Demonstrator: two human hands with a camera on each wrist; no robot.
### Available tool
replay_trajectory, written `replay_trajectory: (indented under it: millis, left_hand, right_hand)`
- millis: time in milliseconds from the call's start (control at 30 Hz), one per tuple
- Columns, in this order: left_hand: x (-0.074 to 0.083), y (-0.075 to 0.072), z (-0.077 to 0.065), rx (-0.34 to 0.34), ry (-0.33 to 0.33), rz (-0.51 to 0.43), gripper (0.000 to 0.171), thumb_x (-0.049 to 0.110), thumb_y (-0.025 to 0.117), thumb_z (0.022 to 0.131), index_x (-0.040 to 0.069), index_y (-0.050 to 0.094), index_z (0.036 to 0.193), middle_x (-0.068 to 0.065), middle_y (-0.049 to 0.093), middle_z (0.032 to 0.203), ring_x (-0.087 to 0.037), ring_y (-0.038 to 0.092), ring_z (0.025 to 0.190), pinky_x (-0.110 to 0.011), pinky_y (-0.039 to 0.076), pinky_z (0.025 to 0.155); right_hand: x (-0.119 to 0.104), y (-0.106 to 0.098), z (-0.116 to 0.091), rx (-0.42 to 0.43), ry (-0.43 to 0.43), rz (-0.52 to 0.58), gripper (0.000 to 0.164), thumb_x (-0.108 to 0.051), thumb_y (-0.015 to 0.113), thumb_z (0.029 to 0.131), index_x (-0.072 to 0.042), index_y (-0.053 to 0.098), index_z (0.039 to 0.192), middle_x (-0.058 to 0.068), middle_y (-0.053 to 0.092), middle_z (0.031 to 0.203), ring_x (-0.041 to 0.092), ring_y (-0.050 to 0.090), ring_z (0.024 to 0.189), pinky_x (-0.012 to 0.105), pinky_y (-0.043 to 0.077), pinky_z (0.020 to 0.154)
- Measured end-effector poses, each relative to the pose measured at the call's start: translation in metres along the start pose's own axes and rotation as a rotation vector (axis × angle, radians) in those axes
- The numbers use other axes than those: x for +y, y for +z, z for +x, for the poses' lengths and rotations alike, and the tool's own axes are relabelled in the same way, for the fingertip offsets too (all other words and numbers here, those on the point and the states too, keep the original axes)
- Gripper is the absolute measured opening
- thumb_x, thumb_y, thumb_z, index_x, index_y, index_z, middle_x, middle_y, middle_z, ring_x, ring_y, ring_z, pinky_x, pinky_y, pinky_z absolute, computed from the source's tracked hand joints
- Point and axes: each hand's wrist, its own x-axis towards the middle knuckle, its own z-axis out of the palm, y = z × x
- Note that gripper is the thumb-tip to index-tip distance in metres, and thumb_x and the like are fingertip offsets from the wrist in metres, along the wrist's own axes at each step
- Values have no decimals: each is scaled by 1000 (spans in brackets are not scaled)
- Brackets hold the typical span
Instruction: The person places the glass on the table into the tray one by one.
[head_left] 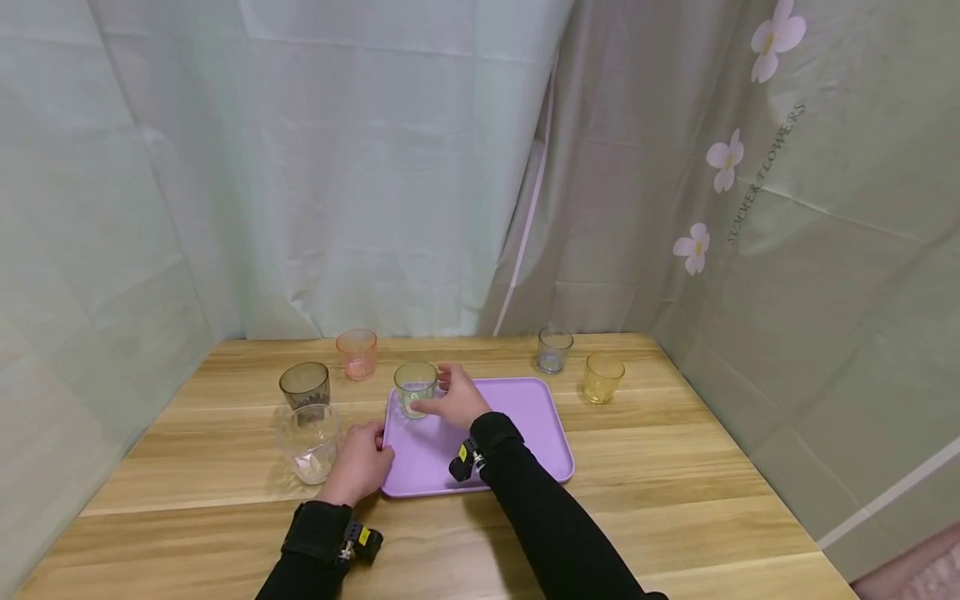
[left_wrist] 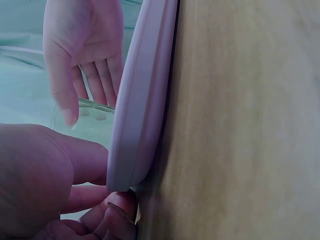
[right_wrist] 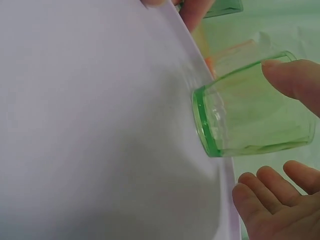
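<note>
A pale green clear glass (head_left: 416, 385) stands upright on the back left corner of the purple tray (head_left: 495, 446). My right hand (head_left: 456, 400) is around it with fingers spread. In the right wrist view the thumb overlaps the side of the green glass (right_wrist: 260, 110), while the other fingers (right_wrist: 265, 195) stand apart from it. My left hand (head_left: 360, 462) pinches the left edge of the tray. In the left wrist view its thumb lies against the rim and its fingertips are curled at the underside of the tray (left_wrist: 137, 130).
Left of the tray stand a clear faceted glass (head_left: 309, 446), a dark brownish glass (head_left: 305, 385) and, farther back, a pink glass (head_left: 357, 354). Beyond the tray's right side are a bluish-grey glass (head_left: 554, 350) and a yellow glass (head_left: 602, 377). Curtains (head_left: 390, 167) hang behind the wooden table (head_left: 675, 517).
</note>
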Motion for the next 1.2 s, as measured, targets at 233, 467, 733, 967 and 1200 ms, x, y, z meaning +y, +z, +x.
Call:
replay_trajectory:
  millis: [233, 467, 733, 967, 1200]
  left_hand:
    - [0, 0, 1, 4, 12, 13, 47, 4, 65, 99, -17, 61, 140, -26, 66, 112, -36, 62, 105, -55, 56, 94]
    - [-2, 1, 2, -9, -5, 19, 48, 5, 64, 100, -17, 60, 142, -25, 67, 114, -35, 62, 104, -53, 58, 93]
    - [-1, 0, 3, 2, 18, 22, 47, 4, 65, 98, -17, 62, 140, -24, 67, 110, -35, 63, 102, -53, 57, 92]
    - [-1, -1, 2, 7, 27, 20, 46, 4, 65, 98, -17, 63, 138, -23, 67, 108, -35, 63, 102, -53, 56, 91]
    - [-1, -1, 3, 4, 26, 19, 44, 3, 64, 97, -17, 63, 137, -22, 68, 105, -34, 63, 99, -51, 57, 88]
  right_hand:
    - [3, -8, -1, 0, 5, 13, 93, -24, 92, 90, 1, 40, 163, 23, 54, 160, 39, 54, 148, 50, 47, 123]
    - [8, -18, -2, -5, 1, 43, 93, -24, 91, 90, 2, 39, 163, 26, 51, 163, 42, 52, 150, 53, 44, 125]
    - [11, -29, -7, 9, 4, 52, 91, -21, 90, 91, 3, 40, 163, 28, 50, 163, 44, 51, 151, 56, 43, 126]
    - [14, -38, -10, 5, 5, 81, 93, -21, 90, 91, 2, 38, 165, 27, 48, 165, 43, 48, 153, 55, 41, 127]
    - [17, -47, -13, -7, -12, 86, 92, -20, 89, 92, 1, 37, 165, 28, 47, 165, 44, 47, 154, 55, 41, 127]
